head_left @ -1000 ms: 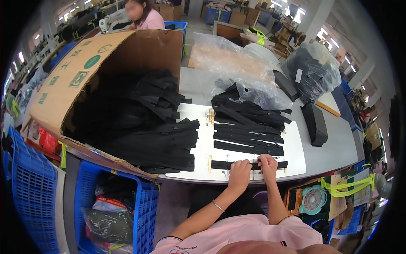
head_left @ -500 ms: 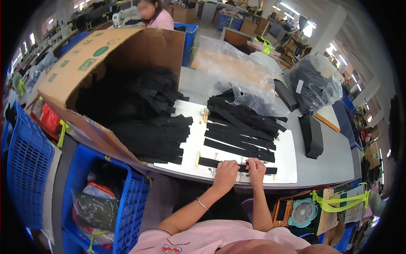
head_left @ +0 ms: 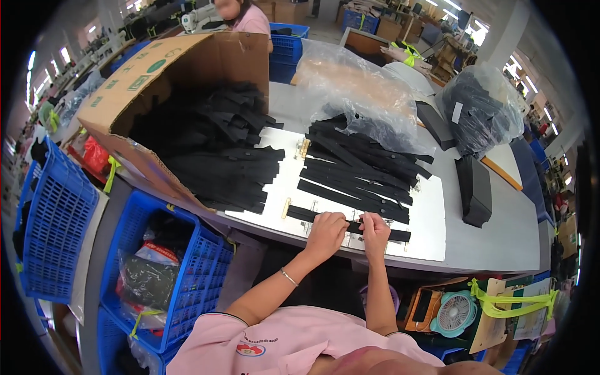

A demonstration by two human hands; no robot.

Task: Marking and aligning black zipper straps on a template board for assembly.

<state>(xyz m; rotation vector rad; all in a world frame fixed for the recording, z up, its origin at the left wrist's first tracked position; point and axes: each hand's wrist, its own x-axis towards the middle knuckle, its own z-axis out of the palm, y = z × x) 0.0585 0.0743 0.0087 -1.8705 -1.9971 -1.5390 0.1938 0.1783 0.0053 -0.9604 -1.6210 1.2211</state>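
A narrow black fabric strip (head_left: 398,235) lies left to right along the front of a white board (head_left: 431,215), set among small metal fittings. My left hand (head_left: 327,235) is closed over the strip's middle, fingers bent and knuckles up. Just to its right, my right hand (head_left: 375,234) pinches at the same strip, thumb and fingertips together. Whatever small part sits between the fingertips is hidden. Beyond my hands, several more black strips (head_left: 356,195) are laid side by side on the board, some with a round button-like dot.
On the left, a cardboard box (head_left: 175,53) lies open, spilling black strips (head_left: 219,175). Clear plastic (head_left: 356,81) and a bag of dark pieces (head_left: 478,109) stand farther back. A black block (head_left: 475,190) sits at right. Blue crates (head_left: 206,275) and a small fan (head_left: 454,314) are below table level.
The whole view has shifted a little, with the table appearing higher. Both hands stay on the same strip, with only slight finger movement.
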